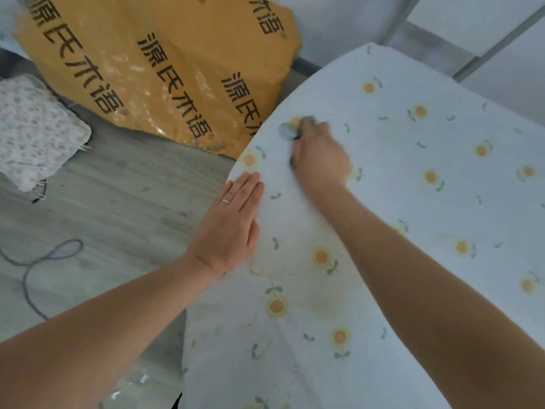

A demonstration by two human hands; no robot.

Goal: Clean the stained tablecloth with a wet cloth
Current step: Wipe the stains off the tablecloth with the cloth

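Grey wood-look floor (118, 202) fills the left half of the frame. A large orange-yellow package (153, 69) printed with black characters lies on it in the upper left and centre, its lower edge running just beside the rim of the desk. At the far left sits a padded floral cushion (35, 131), and below it a thin grey cable (44, 255) loops across the boards. Some crinkled clear plastic (132, 385) shows at the bottom edge. Pale wall panels (486, 25) with a grey strip close off the upper right.

From the centre to the right, the desk is covered by the tablecloth (413, 202), white with small orange flowers and green sprigs. Faint yellowish staining shows on it in the lower middle of the frame, between the two forearms, and a grey smudge (285, 129) sits near its upper left edge.

Both hands are well apart. The left hand (233, 222), wearing a ring (226, 201), lies flat with straight fingers on the left edge of the tablecloth. The right hand (317, 152) is blurred, its fingers curled over a dark cloth (292, 161) pressed to the fabric right beside the smudge; only small dark parts of that cloth peek out.
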